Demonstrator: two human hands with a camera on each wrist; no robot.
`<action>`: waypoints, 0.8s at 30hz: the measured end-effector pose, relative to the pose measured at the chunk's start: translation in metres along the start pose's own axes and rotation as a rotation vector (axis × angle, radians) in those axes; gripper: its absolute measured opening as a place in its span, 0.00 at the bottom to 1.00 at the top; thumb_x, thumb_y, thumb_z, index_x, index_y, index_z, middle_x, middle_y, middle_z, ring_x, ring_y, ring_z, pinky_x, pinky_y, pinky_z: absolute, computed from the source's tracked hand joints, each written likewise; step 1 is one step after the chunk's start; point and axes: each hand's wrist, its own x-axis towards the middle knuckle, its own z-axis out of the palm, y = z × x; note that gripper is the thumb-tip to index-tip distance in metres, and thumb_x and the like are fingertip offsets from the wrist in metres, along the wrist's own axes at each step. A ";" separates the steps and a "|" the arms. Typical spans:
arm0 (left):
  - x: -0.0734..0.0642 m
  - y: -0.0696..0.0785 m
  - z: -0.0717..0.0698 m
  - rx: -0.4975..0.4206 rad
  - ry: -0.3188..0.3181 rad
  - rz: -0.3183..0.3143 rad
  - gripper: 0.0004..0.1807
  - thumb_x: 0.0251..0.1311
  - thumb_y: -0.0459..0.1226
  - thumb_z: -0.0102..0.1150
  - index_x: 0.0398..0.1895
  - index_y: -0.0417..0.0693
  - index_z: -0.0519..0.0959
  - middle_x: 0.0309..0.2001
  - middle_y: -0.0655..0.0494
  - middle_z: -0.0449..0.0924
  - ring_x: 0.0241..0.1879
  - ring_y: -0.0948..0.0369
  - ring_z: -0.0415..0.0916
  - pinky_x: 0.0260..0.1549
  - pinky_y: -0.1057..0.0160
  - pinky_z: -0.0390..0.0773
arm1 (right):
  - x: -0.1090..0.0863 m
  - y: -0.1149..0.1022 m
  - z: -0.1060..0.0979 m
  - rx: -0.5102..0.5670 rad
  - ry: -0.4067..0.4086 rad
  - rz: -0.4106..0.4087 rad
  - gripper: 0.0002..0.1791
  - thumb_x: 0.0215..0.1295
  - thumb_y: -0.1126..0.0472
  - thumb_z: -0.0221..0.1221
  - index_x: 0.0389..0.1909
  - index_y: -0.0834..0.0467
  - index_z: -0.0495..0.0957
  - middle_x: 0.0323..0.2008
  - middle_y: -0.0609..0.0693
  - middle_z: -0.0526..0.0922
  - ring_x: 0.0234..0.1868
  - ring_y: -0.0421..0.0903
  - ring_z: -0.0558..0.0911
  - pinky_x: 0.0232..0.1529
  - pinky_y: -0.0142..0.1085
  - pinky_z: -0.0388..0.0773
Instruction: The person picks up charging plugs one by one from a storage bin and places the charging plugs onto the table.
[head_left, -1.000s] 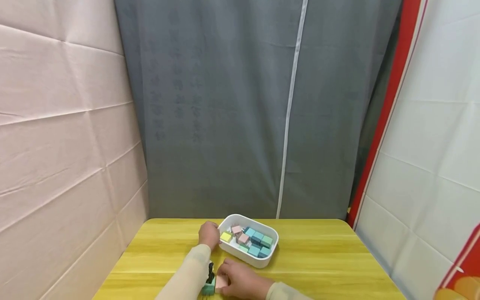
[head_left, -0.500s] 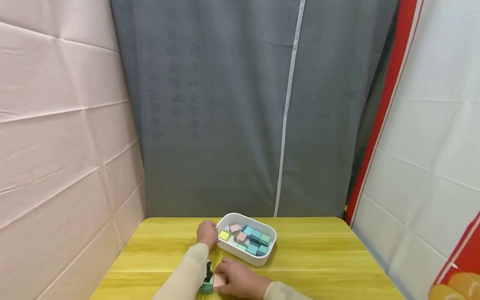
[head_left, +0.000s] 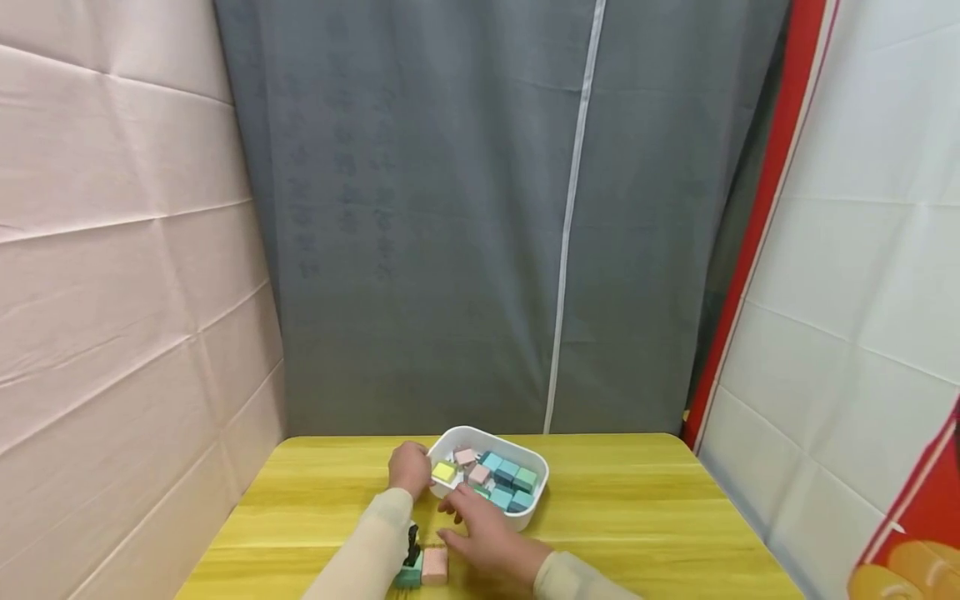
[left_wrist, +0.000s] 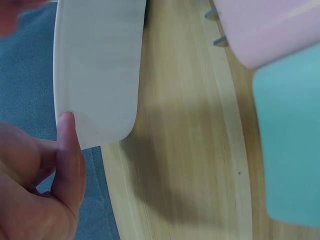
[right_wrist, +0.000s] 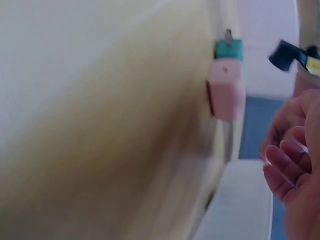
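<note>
My left hand [head_left: 409,468] holds the left end of a white plastic box [head_left: 519,522]. In the left wrist view its thumb [left_wrist: 69,165] lies against the box's outer wall, other fingers behind the rim. Yellow, pink, blue and green blocks lie inside. On the table before me, a pink block [head_left: 435,567] sits against a teal-green block [head_left: 407,577], partly hidden by my left forearm. Two thin metal prongs stick out of the pink block [left_wrist: 270,30] in the left wrist view. My right hand [head_left: 491,537] hovers near the box's front edge, fingers loosely bent and holding nothing.
The yellow wood-grain table [head_left: 637,517] ends at a grey curtain [head_left: 450,250]. Pale cloth [head_left: 135,292] hangs at the left, white cloth [head_left: 862,275] at the right. A black wrist strap piece [head_left: 412,546] shows beside my left forearm.
My right hand has let go of the pink block and moved up and right toward the box. The pink block stays beside the green one. My left hand keeps its hold on the box.
</note>
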 end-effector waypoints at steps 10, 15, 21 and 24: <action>-0.022 0.040 -0.028 0.022 -0.015 -0.076 0.15 0.56 0.20 0.60 0.44 0.28 0.90 0.39 0.36 0.90 0.35 0.44 0.86 0.24 0.60 0.89 | 0.039 0.019 -0.022 0.050 0.159 0.153 0.07 0.75 0.65 0.68 0.47 0.61 0.82 0.42 0.51 0.82 0.38 0.41 0.80 0.41 0.32 0.82; -0.021 0.041 -0.025 0.045 -0.028 -0.083 0.16 0.57 0.20 0.60 0.47 0.27 0.90 0.43 0.34 0.90 0.40 0.42 0.87 0.32 0.55 0.92 | 0.057 0.034 -0.025 0.036 0.076 0.241 0.11 0.72 0.64 0.70 0.49 0.64 0.83 0.45 0.56 0.85 0.43 0.46 0.82 0.47 0.39 0.86; -0.010 0.022 -0.014 0.040 -0.015 -0.019 0.13 0.56 0.22 0.62 0.42 0.33 0.92 0.38 0.39 0.91 0.37 0.45 0.87 0.31 0.56 0.91 | 0.077 0.044 -0.024 -0.170 -0.031 0.206 0.17 0.70 0.61 0.72 0.54 0.65 0.83 0.47 0.57 0.85 0.45 0.47 0.84 0.52 0.41 0.87; -0.011 0.021 -0.014 0.034 -0.020 -0.029 0.12 0.57 0.22 0.63 0.41 0.33 0.92 0.36 0.41 0.91 0.34 0.46 0.86 0.27 0.58 0.90 | 0.086 0.049 -0.019 -0.310 -0.068 0.168 0.21 0.69 0.56 0.74 0.56 0.63 0.84 0.47 0.54 0.86 0.43 0.44 0.83 0.52 0.39 0.87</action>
